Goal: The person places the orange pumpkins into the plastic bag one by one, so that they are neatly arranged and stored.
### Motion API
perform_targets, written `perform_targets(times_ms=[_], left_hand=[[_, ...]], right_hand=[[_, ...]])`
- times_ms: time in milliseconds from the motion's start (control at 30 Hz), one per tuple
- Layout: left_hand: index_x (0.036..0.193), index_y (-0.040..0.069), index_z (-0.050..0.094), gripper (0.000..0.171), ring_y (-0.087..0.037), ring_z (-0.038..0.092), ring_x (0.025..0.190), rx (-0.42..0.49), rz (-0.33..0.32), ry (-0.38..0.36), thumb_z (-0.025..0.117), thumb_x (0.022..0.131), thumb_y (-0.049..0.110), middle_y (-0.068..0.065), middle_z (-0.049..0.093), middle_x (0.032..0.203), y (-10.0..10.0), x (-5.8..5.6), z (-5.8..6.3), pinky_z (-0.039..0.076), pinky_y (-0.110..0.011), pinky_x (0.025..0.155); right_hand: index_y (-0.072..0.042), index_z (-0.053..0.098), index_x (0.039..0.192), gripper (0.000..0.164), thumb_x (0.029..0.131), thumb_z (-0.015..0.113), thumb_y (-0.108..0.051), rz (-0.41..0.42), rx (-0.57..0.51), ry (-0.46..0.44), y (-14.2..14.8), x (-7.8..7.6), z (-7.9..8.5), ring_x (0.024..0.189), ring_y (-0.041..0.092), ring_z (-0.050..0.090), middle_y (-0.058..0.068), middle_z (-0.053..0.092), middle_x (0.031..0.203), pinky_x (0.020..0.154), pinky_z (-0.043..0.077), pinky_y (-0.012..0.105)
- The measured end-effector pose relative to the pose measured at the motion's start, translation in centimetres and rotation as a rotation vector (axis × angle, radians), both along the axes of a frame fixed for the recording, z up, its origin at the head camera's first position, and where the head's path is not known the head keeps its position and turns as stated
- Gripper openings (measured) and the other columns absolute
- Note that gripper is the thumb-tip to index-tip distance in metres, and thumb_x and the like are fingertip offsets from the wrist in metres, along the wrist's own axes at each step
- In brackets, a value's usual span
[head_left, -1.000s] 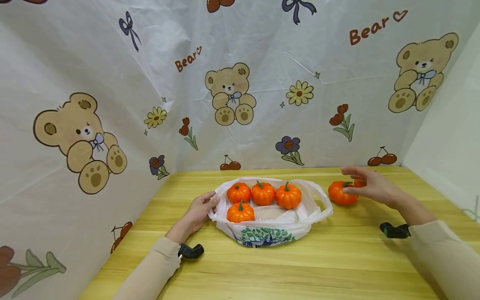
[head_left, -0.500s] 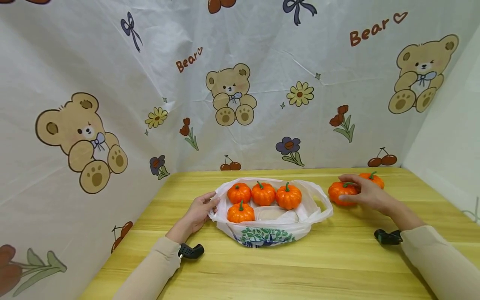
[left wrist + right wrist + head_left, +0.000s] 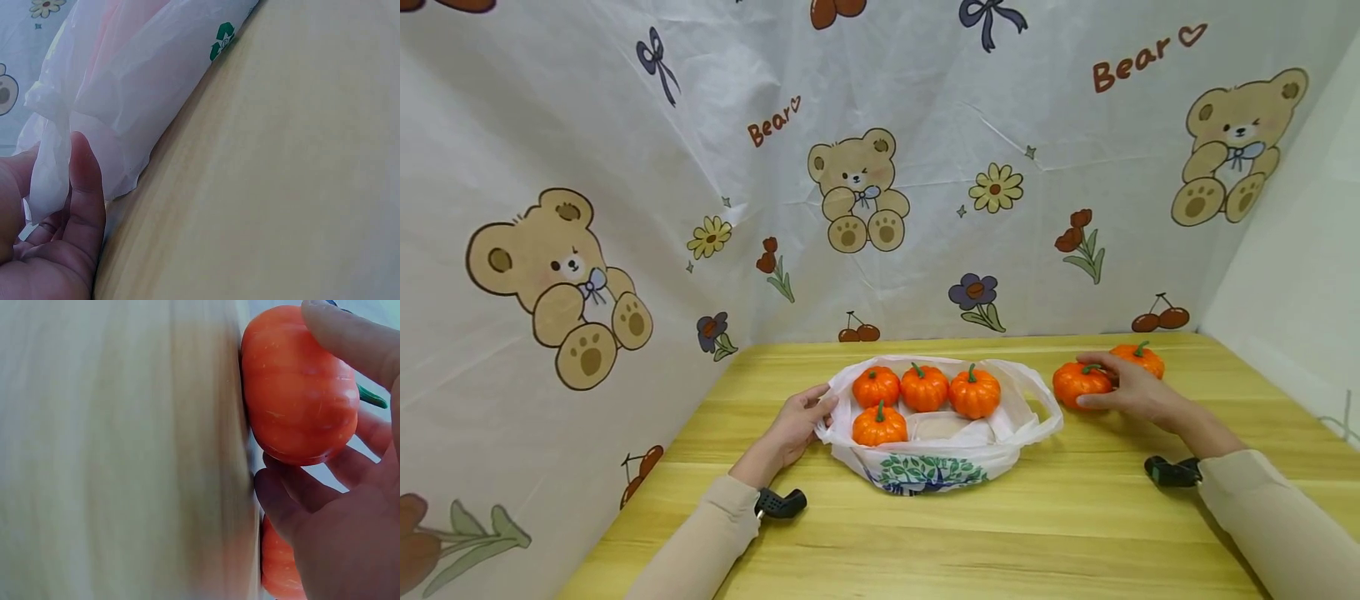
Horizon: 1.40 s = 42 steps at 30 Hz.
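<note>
In the head view my left hand [image 3: 792, 427] holds the left side of a white plastic bag [image 3: 1000, 458] printed with a green tree. The left wrist view shows the bag's plastic [image 3: 50, 169] pinched between thumb and fingers. Several small orange pumpkins with green stems, such as this front pumpkin [image 3: 880, 427], sit inside the open bag. My right hand [image 3: 1138, 393] grips another pumpkin [image 3: 1078, 386] standing on the table right of the bag. Its thumb lies on one side of that pumpkin [image 3: 297, 387], its fingers curl round the other.
A further pumpkin [image 3: 1141, 360] stands behind my right hand, close to the gripped one. All of it rests on a wooden table [image 3: 970, 542]. A bear-printed cloth [image 3: 925, 275] rises at the back and left; a white wall [image 3: 1315, 275] stands on the right.
My right hand has come down and left onto the pumpkin and now grips it, uncovering more of the pumpkin behind. The left hand and the bag have stayed in place.
</note>
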<state>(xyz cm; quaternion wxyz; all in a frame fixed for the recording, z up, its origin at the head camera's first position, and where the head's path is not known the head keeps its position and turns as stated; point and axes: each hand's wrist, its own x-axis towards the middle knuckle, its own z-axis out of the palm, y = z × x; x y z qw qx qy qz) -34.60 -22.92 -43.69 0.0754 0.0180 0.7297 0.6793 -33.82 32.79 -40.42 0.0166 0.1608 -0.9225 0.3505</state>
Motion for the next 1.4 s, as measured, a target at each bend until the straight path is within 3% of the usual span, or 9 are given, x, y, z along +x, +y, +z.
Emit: perform_targets(times_ms=[400, 733, 1067, 1400], left_hand=[[0.158, 0.007, 0.040, 0.060, -0.013, 0.055, 0.071, 0.012, 0.001, 0.008, 0.063, 0.104, 0.023, -0.006, 0.057, 0.099, 0.0, -0.2, 0.3, 0.048, -0.022, 0.057], [0.158, 0.006, 0.039, 0.060, -0.012, 0.055, 0.072, 0.012, 0.008, -0.002, 0.062, 0.105, 0.021, -0.005, 0.057, 0.097, 0.1, 0.2, 0.4, 0.048, -0.022, 0.058], [0.158, 0.006, 0.038, 0.060, -0.013, 0.055, 0.071, 0.021, 0.007, 0.002, 0.062, 0.105, 0.021, -0.005, 0.056, 0.097, -0.1, 0.4, 0.3, 0.048, -0.023, 0.058], [0.158, 0.006, 0.039, 0.060, -0.012, 0.055, 0.071, 0.013, 0.006, 0.000, 0.062, 0.105, 0.021, -0.006, 0.056, 0.100, 0.1, 0.2, 0.1, 0.048, -0.022, 0.058]], right_hand=[[-0.004, 0.035, 0.156, 0.086, 0.090, 0.080, -0.036, -0.008, -0.023, -0.028, 0.2, -0.1, 0.1, 0.135, 0.052, 0.042, 0.033, 0.035, 0.156, 0.107, 0.034, 0.071], [-0.009, 0.037, 0.156, 0.086, 0.090, 0.079, -0.043, -0.026, -0.016, -0.014, -0.1, 0.1, 1.1, 0.130, 0.049, 0.046, 0.030, 0.040, 0.153, 0.105, 0.039, 0.069], [-0.012, 0.038, 0.157, 0.082, 0.092, 0.078, -0.041, 0.001, -0.030, 0.030, -1.0, 0.7, 3.4, 0.124, 0.038, 0.054, 0.023, 0.052, 0.146, 0.096, 0.048, 0.041], [-0.012, 0.033, 0.159, 0.080, 0.096, 0.074, -0.039, 0.026, -0.062, 0.001, -2.9, 1.7, 5.3, 0.126, 0.044, 0.054, 0.025, 0.047, 0.149, 0.098, 0.052, 0.055]])
